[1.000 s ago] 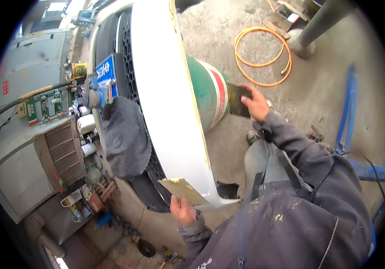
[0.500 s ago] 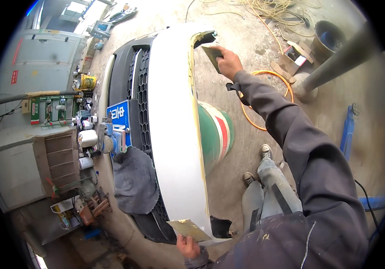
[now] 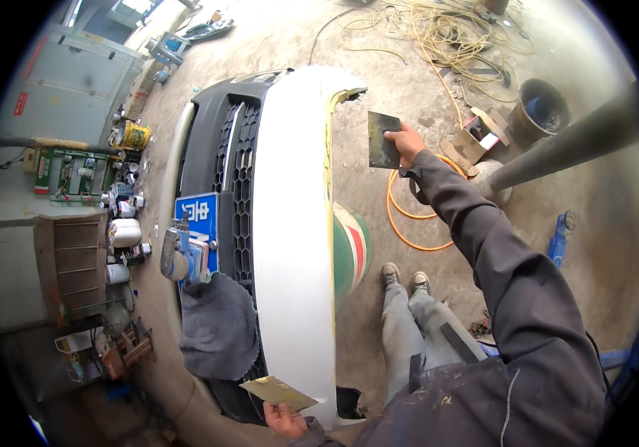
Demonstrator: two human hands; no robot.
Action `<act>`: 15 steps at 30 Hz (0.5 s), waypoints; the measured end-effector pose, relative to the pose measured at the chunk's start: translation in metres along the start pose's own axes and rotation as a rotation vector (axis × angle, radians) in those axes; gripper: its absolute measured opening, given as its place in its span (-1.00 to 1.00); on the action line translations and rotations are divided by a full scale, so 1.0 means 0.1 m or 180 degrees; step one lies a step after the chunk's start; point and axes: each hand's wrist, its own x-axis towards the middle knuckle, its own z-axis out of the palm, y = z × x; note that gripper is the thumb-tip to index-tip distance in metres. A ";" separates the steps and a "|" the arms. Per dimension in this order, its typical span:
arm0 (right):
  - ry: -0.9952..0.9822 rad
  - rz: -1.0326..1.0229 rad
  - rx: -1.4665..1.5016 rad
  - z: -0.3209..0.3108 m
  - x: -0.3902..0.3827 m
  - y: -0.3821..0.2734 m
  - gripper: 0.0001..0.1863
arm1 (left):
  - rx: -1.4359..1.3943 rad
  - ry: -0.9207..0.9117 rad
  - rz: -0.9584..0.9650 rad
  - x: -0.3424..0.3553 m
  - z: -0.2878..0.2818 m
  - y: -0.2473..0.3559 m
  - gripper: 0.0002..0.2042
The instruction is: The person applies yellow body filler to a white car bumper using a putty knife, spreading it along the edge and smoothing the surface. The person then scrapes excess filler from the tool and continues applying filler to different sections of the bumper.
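— To the right of the white bumper (image 3: pixel 295 246), what in the right hand (image 3: pixel 409 144)?

— A dark plate (image 3: pixel 384 153), gripped between thumb and fingers, clear of the bumper.

— And in the left hand (image 3: pixel 284 421)?

— A pale plate (image 3: pixel 278 392) with yellowish smears, pinched at the bumper's near end, well apart from the right. Touching the bumper or just above: impossible to tell.

— The bumper's long axis?

— From the near end, by the left hand, away from the body to the far end; so, leftward from the right hand, ahead of the left.

— Closer to the far stretch of yellow-streaked edge (image 3: pixel 329 171)?

— The right, with bare floor showing between.

— Round about?

— Under the edge, a green drum (image 3: pixel 343 257); across the black grille (image 3: pixel 245 175), a grey cloth (image 3: pixel 219 328); near the right forearm, an orange hose (image 3: pixel 389 203).
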 end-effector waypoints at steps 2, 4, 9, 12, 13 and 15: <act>0.0065 -0.0459 -0.0276 0.21 0.05 -0.07 -0.62 | 0.0113 -0.0051 0.0101 0.27 -0.05 0.05 -0.63; 0.0282 -0.1113 -0.1344 0.20 0.40 -0.10 -0.60 | 0.0053 -0.0191 -0.0017 0.60 0.08 0.07 -0.62; 0.0719 -0.2220 -0.2759 0.59 0.74 -0.28 -0.59 | 0.0539 -0.0452 0.0016 1.08 0.21 -0.12 -0.64; 0.0566 -0.2483 -0.2975 0.70 0.79 -0.29 -0.55 | 0.0448 -0.0326 -0.0033 1.12 0.12 -0.18 -0.62; 0.0537 -0.2585 -0.3078 0.73 0.76 -0.32 -0.54 | 0.0427 -0.0304 -0.0067 1.15 0.09 -0.19 -0.62; 0.0268 -0.2613 -0.3325 0.78 0.55 -0.28 -0.54 | 0.0358 -0.0238 -0.0120 1.16 0.04 -0.21 -0.60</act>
